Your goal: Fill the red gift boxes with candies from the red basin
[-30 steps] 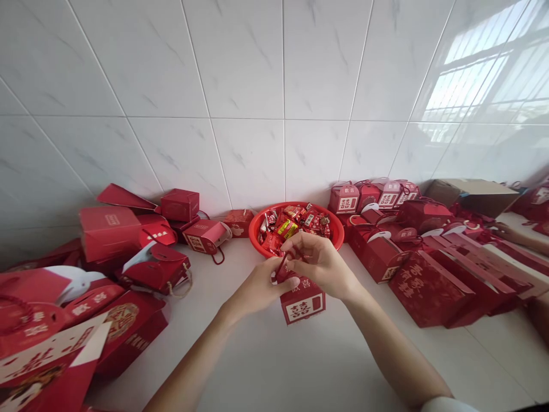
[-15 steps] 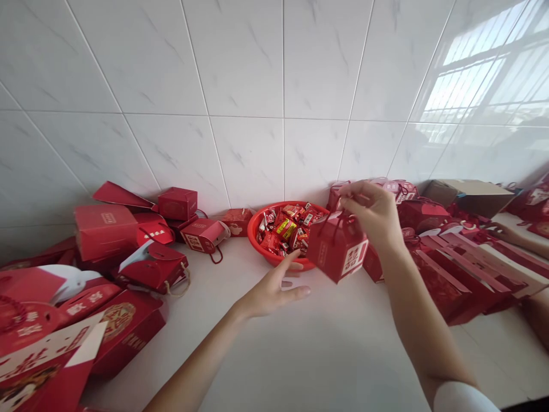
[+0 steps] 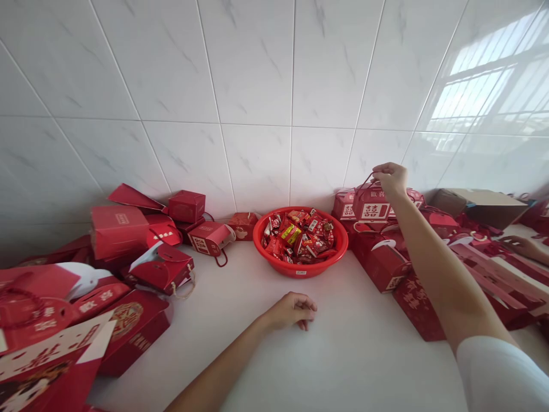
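My right hand [image 3: 390,178] pinches the dark cord handle of a red gift box [image 3: 371,205] with a white printed panel. The box is upright at the back right, in front of similar boxes near the wall. Whether its base touches anything is hidden. Over the white tabletop [image 3: 274,366] my left hand [image 3: 294,311] has its fingers curled in, with nothing visible in them. Just beyond it stands a red plastic basin [image 3: 300,270] full of red-wrapped sweets [image 3: 302,237], one packet among them yellow.
Red boxes [image 3: 120,229] are piled on the left, some with open flaps. More boxes [image 3: 381,263] crowd the right side. A brown cardboard carton [image 3: 480,200] stands behind them. Another person's hand [image 3: 521,246] shows at far right. A tiled wall [image 3: 257,166] closes the back.
My right hand has carried the red gift box from beside the basin to the back right. My left hand has drawn back from the basin, and its spread fingers have curled.
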